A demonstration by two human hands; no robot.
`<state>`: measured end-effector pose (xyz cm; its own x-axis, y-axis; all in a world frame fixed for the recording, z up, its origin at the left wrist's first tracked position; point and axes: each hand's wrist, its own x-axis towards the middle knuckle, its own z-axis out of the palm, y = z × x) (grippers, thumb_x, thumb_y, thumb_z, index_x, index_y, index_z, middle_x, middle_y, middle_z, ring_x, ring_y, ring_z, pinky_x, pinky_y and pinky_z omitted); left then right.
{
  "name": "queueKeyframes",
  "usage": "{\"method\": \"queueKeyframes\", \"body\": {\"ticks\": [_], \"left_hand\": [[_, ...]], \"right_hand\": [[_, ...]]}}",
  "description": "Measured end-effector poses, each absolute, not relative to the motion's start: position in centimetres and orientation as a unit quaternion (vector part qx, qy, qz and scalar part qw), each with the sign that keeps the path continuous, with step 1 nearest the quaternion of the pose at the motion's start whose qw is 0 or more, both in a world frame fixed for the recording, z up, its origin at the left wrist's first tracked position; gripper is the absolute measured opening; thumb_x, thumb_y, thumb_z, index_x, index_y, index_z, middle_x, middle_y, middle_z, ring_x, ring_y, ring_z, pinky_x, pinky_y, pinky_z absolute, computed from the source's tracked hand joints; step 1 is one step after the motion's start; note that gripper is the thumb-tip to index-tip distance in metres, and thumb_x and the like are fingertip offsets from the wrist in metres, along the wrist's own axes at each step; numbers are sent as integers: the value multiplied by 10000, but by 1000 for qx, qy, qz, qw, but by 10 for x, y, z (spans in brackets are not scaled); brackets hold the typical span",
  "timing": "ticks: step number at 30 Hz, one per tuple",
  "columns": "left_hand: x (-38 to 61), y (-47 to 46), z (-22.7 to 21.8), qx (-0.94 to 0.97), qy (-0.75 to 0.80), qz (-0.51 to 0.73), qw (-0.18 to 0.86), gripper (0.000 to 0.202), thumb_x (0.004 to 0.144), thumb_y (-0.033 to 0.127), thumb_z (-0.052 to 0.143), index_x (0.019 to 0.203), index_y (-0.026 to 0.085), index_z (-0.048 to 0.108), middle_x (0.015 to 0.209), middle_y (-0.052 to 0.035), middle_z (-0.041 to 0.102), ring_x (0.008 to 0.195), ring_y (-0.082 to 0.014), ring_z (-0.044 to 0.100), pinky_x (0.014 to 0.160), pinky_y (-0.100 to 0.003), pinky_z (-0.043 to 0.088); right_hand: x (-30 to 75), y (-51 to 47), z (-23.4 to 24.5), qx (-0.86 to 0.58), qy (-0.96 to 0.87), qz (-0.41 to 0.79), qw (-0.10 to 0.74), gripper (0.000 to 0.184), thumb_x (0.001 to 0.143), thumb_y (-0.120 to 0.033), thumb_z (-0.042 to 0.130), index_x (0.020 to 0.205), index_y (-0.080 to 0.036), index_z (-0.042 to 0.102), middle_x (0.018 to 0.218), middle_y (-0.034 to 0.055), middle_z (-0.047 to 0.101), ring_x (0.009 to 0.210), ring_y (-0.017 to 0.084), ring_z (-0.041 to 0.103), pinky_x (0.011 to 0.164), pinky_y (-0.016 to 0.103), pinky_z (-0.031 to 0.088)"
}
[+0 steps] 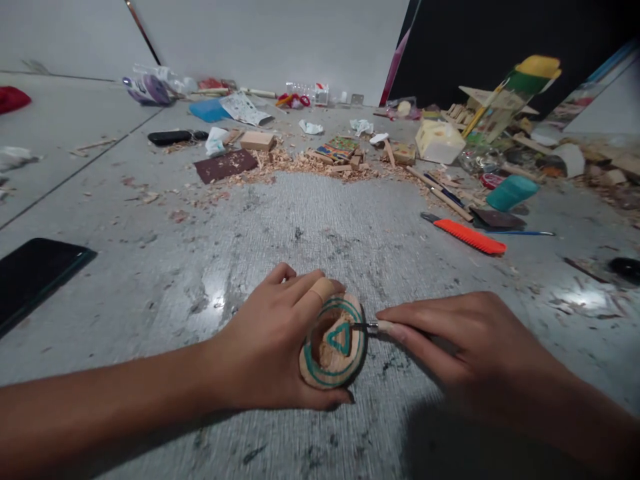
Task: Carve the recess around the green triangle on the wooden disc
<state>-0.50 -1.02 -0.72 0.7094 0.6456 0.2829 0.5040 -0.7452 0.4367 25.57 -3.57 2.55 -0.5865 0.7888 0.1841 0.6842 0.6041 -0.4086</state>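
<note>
A round wooden disc [334,347] lies on the grey surface near me, marked with green rings and a green triangle, with a hollow cut into it. My left hand [270,340] wraps around the disc's left side, a plaster on one finger. My right hand [460,347] grips a small carving tool [373,326], its metal tip touching the disc beside the triangle.
Wood shavings [300,163] and small wood blocks lie further back. An orange-handled tool [467,235], a teal cup [511,192] and a white box [439,141] sit at the right. A black phone [35,270] lies at the left, with dark sandpaper [225,165] behind.
</note>
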Motion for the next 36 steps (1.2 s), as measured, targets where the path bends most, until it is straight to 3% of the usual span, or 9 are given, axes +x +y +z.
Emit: {"method": "queueKeyframes", "body": {"ticks": [6, 11, 21, 26, 30, 36], "left_hand": [[-3, -12, -5, 912, 319, 218, 135, 774, 666, 617, 801, 1206, 198, 439, 1055, -20, 654, 883, -224, 644, 821, -401, 337], [-2, -17, -2, 915, 323, 203, 131, 657, 704, 526, 757, 1182, 196, 449, 1075, -30, 648, 939, -243, 626, 824, -405, 347], [1, -20, 2, 929, 301, 185, 113, 546, 751, 506, 656, 1153, 188, 466, 1081, -41, 660, 926, -240, 619, 839, -434, 321], [3, -21, 1, 924, 308, 191, 124, 585, 713, 558, 690, 1122, 191, 490, 1011, -35, 653, 884, -244, 622, 824, -428, 334], [6, -23, 0, 906, 340, 188, 170, 656, 647, 652, 731, 1053, 198, 489, 942, -28, 640, 817, -236, 625, 793, -407, 359], [7, -25, -2, 886, 374, 188, 198, 668, 626, 692, 753, 1000, 214, 474, 933, -25, 668, 788, -244, 645, 799, -426, 372]], "right_hand": [[257, -36, 22, -427, -873, 132, 194, 172, 1009, -229, 595, 1059, -287, 749, 985, -87, 805, 792, 95, 753, 702, 225, 522], [255, -39, 21, -429, -877, 108, 187, 213, 1034, -264, 557, 1037, -245, 769, 906, -19, 800, 681, 108, 710, 664, 239, 509], [249, -53, 36, -425, -897, 22, 124, 309, 1034, -230, 457, 947, -224, 753, 643, 2, 679, 524, 116, 571, 556, 263, 410], [241, -61, 38, -427, -899, -30, 96, 263, 915, -113, 488, 873, -227, 720, 605, -7, 640, 479, 124, 542, 488, 309, 307], [236, -71, 25, -446, -886, -83, 97, 333, 825, -100, 527, 1036, -225, 752, 637, -5, 634, 488, 135, 543, 497, 335, 276], [234, -78, 1, -473, -859, -153, 124, 458, 792, -123, 576, 1180, -278, 765, 569, 0, 506, 492, 138, 366, 522, 350, 189]]}}
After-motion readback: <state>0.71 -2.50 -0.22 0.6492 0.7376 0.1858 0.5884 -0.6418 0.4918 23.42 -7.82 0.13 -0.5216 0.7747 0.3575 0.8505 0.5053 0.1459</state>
